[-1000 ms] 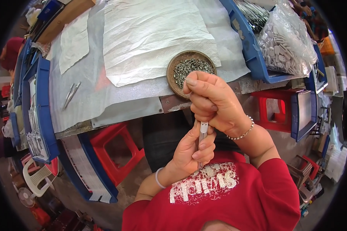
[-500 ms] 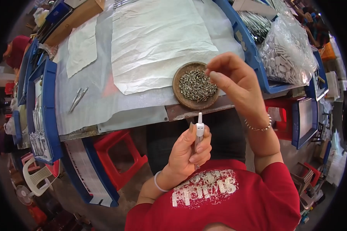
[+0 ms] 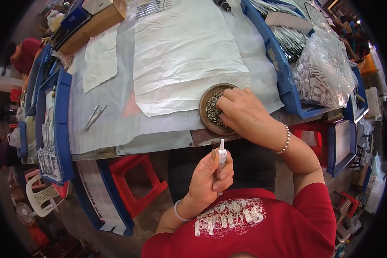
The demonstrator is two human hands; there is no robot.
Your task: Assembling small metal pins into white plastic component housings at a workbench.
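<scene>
My left hand (image 3: 207, 177) is closed around a slim metal rod with a white plastic head (image 3: 222, 155). It is held upright below the table's front edge, its narrow white tip pointing away from me. A round brown bowl (image 3: 204, 121) full of small metal pins (image 3: 212, 110) stands near that edge. Over its right side, my right hand (image 3: 247, 112) reaches in with bent fingers drawn together among the pins. Its fingertips are partly hidden, and whatever is between them cannot be made out.
White paper (image 3: 189, 64) covers the table's middle. Two slim metal tools (image 3: 94, 117) lie at left. A blue tray (image 3: 279, 81) at right bears metal rods and a clear bag of white plastic pieces (image 3: 316, 81). Another blue tray (image 3: 66, 124) flanks the left; a red stool (image 3: 135, 187) is below.
My right hand has come down from above the bowl's right side into the pins, its fingers drawing together. My left hand keeps its hold on the rod. The whole view has shifted slightly.
</scene>
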